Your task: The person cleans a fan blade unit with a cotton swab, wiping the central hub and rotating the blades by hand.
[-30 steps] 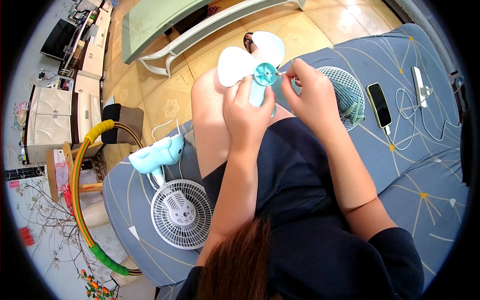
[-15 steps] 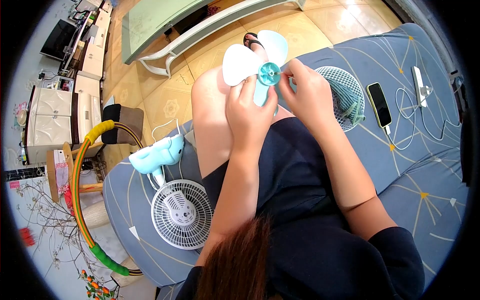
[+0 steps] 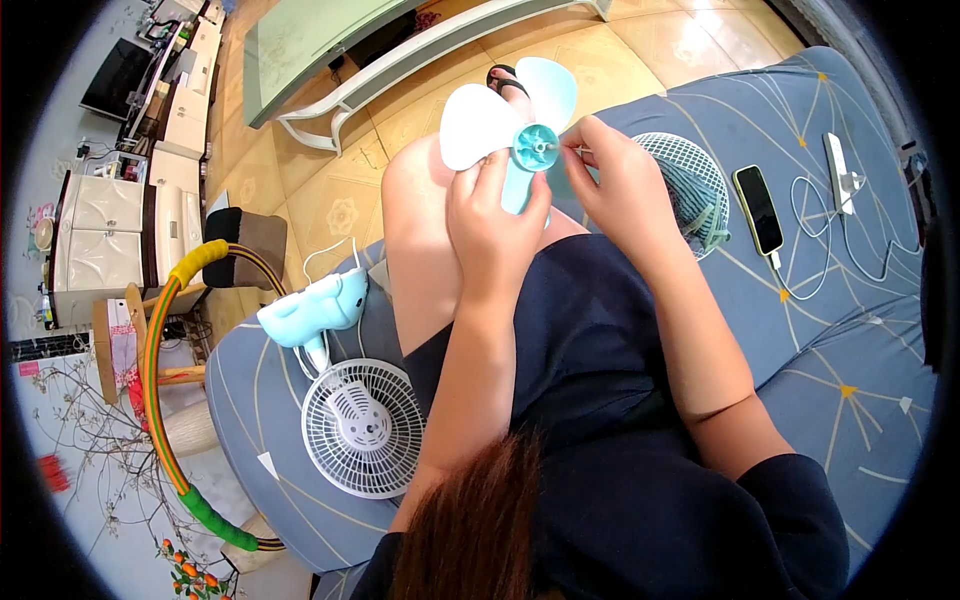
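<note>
A fan blade [image 3: 474, 128] with broad pale blades and a round turquoise hub is held over my lap, its hollow side up. My left hand [image 3: 492, 225] is closed on it, fingers and thumb below the hub. Beside the hub's right edge, my right hand [image 3: 618, 180] pinches a small thin item, too small to make out, its tip at the hub. A light-blue fan base [image 3: 318, 308] lies on the sofa at the left, with a white round grille [image 3: 363, 428] near it. Right of my right hand rests another grille [image 3: 672, 150] with a striped cloth in it.
On the blue patterned sofa [image 3: 800, 350] lie a phone [image 3: 758, 210] on a white cable and a power strip [image 3: 838, 172]. A striped hoop [image 3: 152, 375] leans at the left. A glass-topped table [image 3: 300, 50] stands beyond my knees, above the tiled floor.
The fan blade first shifted slightly right and then a little back left, turning slightly in my left hand. My right hand has stayed close to the hub, still pinching.
</note>
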The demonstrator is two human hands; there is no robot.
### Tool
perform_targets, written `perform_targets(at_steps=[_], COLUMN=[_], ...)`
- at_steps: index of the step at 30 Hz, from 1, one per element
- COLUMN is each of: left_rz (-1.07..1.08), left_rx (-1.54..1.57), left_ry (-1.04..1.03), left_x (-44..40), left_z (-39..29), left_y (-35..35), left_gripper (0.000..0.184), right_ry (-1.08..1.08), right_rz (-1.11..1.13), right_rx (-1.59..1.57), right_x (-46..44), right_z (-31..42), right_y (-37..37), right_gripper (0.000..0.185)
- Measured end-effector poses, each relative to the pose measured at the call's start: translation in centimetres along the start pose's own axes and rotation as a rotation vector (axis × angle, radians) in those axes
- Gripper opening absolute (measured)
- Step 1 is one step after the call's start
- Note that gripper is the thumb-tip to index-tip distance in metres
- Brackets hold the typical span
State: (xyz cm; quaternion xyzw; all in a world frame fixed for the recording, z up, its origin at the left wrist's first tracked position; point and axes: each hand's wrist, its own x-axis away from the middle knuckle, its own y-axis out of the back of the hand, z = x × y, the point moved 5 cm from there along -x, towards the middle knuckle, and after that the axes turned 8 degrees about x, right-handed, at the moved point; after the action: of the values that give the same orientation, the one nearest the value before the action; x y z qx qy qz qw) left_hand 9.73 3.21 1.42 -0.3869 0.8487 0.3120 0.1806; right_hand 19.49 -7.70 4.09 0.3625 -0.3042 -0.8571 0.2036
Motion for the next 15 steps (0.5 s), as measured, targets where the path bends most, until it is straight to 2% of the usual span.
perform_targets(at_steps=[8,15], left_rz=[-0.026,-0.016], left_rx=[-0.003,0.02], left_ry=[-0.147,-0.121], left_x=[-0.13,-0.04], left_z=[-0.12,-0.17], left_y=[0.06,0.17], left_gripper=[0.04,0.04], right_ry=[0.094,-0.027], right_rz=[0.014,0.109], right_rx=[-0.011,-0.083], right_x=[0.16,0.01], right_z=[0.52,0.12], right_y=[-0.02,0.7], right_gripper=[0.008,0.009])
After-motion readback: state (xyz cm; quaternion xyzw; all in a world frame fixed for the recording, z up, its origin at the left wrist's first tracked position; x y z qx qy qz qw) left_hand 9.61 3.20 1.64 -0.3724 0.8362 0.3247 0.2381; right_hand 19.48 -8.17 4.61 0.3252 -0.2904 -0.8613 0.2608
